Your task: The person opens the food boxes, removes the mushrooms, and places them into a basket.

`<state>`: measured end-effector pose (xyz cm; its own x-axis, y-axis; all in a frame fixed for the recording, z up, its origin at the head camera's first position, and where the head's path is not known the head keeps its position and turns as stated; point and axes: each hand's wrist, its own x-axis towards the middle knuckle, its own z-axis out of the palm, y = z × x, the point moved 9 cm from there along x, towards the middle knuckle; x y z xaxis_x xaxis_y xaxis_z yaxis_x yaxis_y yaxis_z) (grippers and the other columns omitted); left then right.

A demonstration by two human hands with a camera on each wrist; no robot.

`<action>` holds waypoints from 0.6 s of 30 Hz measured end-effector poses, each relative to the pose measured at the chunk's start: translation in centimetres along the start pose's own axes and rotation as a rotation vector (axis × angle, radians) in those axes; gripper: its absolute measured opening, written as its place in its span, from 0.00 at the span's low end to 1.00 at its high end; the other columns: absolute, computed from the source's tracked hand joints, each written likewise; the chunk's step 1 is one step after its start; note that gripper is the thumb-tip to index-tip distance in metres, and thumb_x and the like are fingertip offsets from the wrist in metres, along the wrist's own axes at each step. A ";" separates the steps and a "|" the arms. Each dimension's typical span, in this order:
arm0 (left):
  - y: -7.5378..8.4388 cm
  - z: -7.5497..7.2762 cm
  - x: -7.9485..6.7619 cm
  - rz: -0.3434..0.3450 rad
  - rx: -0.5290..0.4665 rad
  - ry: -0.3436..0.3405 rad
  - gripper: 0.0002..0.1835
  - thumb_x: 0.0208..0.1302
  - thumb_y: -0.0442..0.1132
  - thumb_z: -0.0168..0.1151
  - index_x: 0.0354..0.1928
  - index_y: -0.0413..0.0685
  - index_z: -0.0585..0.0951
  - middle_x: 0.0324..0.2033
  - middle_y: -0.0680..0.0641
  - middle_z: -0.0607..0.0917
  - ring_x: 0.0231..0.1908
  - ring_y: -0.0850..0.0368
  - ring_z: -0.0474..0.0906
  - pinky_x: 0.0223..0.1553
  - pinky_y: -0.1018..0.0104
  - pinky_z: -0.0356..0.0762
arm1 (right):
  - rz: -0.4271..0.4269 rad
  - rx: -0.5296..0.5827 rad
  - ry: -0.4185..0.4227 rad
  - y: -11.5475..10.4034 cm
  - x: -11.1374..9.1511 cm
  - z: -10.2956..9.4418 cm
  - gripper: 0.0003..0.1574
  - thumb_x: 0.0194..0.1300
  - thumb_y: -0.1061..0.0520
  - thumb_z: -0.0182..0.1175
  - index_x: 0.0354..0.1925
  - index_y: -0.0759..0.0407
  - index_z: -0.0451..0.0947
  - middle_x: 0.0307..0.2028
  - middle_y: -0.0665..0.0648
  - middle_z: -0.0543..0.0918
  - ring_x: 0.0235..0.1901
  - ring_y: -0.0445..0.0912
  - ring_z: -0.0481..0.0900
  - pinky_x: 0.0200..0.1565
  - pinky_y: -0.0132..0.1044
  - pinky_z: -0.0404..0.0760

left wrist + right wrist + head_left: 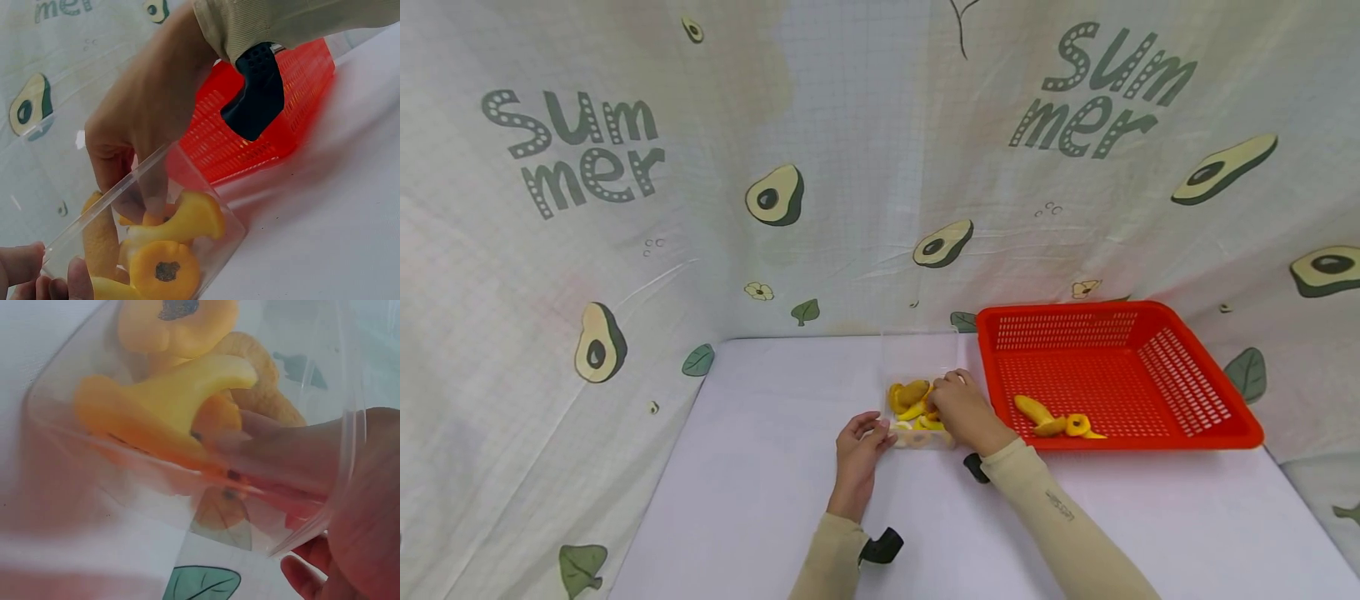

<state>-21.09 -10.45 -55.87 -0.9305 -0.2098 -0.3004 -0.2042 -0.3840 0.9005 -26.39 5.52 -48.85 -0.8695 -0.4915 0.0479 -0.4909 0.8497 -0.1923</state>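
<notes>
A clear plastic box (917, 438) holds several soft-looking yellow and orange banana-like pieces (914, 392), some flared with a dark round end. My left hand (857, 454) grips the box at its near left; in the left wrist view the thumb and fingers (80, 280) pinch its rim. Over the right rim, my right hand (966, 410) reaches down inside. In the right wrist view its fingertips pinch a small orange piece (217, 415), partly hidden behind a yellow flared piece (169, 394). The box walls blur the contact.
Right of the box stands a red slotted basket (1120, 445). A banana-like piece (1033, 408) and a curled yellow piece (1078, 425) lie near its front left corner. A white table (760, 467) extends beneath, with a printed cloth (850, 167) hanging behind.
</notes>
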 end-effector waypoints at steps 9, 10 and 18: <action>0.1 -0.1 -0.1 -0.002 0.010 -0.003 0.18 0.71 0.25 0.65 0.59 0.24 0.74 0.38 0.47 0.77 0.33 0.58 0.80 0.40 0.69 0.89 | -0.005 0.057 0.125 0.4 -0.7 -0.7 0.07 0.64 0.64 0.75 0.40 0.57 0.90 0.41 0.56 0.88 0.49 0.55 0.80 0.68 0.55 0.73; 0.0 -0.1 -0.1 -0.004 0.012 -0.001 0.18 0.71 0.25 0.65 0.59 0.25 0.75 0.38 0.47 0.77 0.33 0.58 0.80 0.40 0.69 0.89 | -0.006 0.062 0.132 0.5 -0.8 -0.8 0.06 0.64 0.64 0.74 0.40 0.57 0.90 0.41 0.56 0.88 0.49 0.55 0.80 0.68 0.55 0.74; 0.0 -0.1 0.0 -0.001 -0.002 0.000 0.17 0.71 0.24 0.65 0.58 0.24 0.75 0.37 0.47 0.76 0.32 0.58 0.81 0.39 0.69 0.89 | 0.012 0.103 0.188 0.8 -1.1 -1.5 0.04 0.65 0.64 0.73 0.38 0.57 0.89 0.41 0.56 0.88 0.50 0.55 0.77 0.64 0.55 0.74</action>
<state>-21.09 -10.50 -55.92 -0.9303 -0.2097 -0.3010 -0.2040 -0.3863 0.8995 -25.93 7.07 -47.63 -0.8747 -0.4293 0.2250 -0.4809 0.8265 -0.2927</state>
